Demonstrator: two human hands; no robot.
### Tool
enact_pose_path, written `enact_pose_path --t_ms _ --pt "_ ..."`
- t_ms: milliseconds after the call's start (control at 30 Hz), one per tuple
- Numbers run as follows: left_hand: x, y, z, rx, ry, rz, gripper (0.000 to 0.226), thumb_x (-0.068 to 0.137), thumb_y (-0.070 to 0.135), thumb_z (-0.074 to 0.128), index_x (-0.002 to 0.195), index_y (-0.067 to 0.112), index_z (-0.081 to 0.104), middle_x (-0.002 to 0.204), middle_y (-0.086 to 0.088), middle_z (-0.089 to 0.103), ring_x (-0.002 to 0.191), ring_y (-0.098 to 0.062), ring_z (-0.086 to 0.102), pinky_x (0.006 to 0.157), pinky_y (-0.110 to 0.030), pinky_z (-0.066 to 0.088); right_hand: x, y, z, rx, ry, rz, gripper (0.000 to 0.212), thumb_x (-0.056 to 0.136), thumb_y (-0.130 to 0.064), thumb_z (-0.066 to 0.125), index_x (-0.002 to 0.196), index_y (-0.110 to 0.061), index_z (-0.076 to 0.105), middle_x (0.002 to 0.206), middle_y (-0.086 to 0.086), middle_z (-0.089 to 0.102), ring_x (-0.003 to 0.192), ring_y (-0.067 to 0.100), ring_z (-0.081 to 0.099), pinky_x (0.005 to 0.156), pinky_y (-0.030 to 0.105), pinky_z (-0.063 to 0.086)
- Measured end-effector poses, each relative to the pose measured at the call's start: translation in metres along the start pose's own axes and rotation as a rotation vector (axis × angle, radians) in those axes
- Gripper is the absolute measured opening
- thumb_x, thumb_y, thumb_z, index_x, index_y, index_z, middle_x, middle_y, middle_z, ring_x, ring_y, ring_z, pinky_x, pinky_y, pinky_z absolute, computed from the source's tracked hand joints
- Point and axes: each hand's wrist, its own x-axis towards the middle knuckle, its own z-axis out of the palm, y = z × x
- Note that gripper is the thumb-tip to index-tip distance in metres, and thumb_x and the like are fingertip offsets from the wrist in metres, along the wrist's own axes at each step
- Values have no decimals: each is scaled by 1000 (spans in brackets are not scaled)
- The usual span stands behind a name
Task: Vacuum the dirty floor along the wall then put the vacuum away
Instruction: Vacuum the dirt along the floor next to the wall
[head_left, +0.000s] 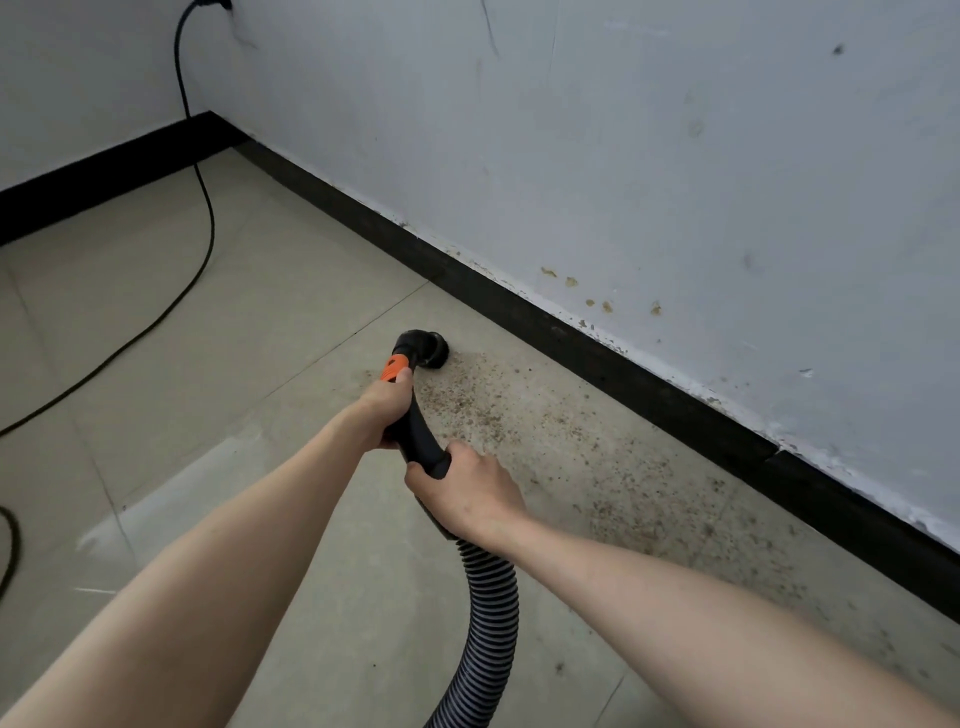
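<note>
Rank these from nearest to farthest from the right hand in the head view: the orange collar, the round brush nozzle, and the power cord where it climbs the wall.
From the right hand:
1. Orange collar, just ahead on the wand, at the left hand's fingertips.
2. Round brush nozzle, beyond the collar, on the floor at the dirt's far edge.
3. Power cord, far off in the left corner.
</note>
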Motion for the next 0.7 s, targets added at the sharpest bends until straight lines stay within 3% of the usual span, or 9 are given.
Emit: enact_pose_path --t_ms 100,233,367,533,700 --pt "-2 0 6 37 -17 1 44 100 43 31 118 5 44 94 -12 52 86 -27 55 75 -39 50 -4 5 0 -3 15 22 38 91 -53 48 102 -17 49 89 3 58 88 28 60 72 35 46" --pt "-1 2 14 91 -50 15 49 99 44 31 123 3 46 87 -10 52 77 -24 55 67 -35 50 -8 11 -2 26 26 72 42 91 -53 47 107 -14 51 92 4 60 89 27 60 75 35 48" --pt "-6 6 27 152 -104 48 46 100 44 28 117 5 44 84 -8 51 78 -23 55 74 -37 51 -11 18 -5 100 14 121 42 90 -52 48 109 -15 53 97 4 62 93 27 62 81 38 51" --pt "-12 10 43 209 -174 90 50 101 47 27 119 4 45 84 -8 52 71 -19 54 56 -28 47 -18 30 -6 139 42 127 42 95 -54 42 106 -15 51 82 -2 54 82 22 60 71 34 48" --pt "-12 12 53 240 -213 121 50 100 49 28 112 4 47 84 -8 53 72 -19 55 59 -28 49 -19 34 -1 130 120 172 43 97 -55 38 107 -15 50 79 -3 50 80 23 55 69 33 43"
